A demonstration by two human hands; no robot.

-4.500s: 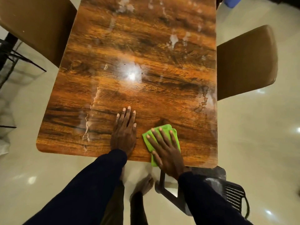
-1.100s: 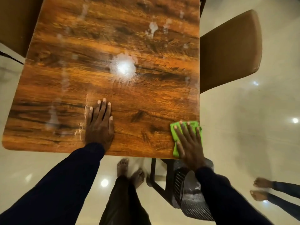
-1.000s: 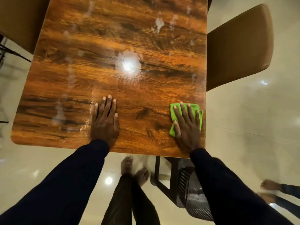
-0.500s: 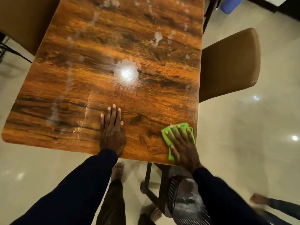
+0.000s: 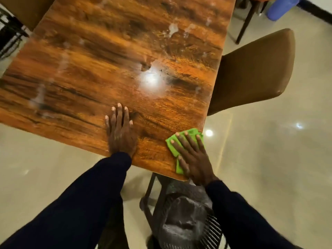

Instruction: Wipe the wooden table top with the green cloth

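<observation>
Right hand (image 5: pixel 195 159) flat on green cloth (image 5: pixel 172 144), fingers straight and spread, pressing cloth down at near right corner of wooden table top (image 5: pixel 111 56); nothing gripped. Cloth folded, its far edge reaching right table edge. Left hand (image 5: pixel 121 132) palm down on bare wood near front edge, fingers straight and together, apart from cloth. Whitish smears (image 5: pixel 173 29) on far part of top. Brown chair (image 5: pixel 255 69) beside right edge.
</observation>
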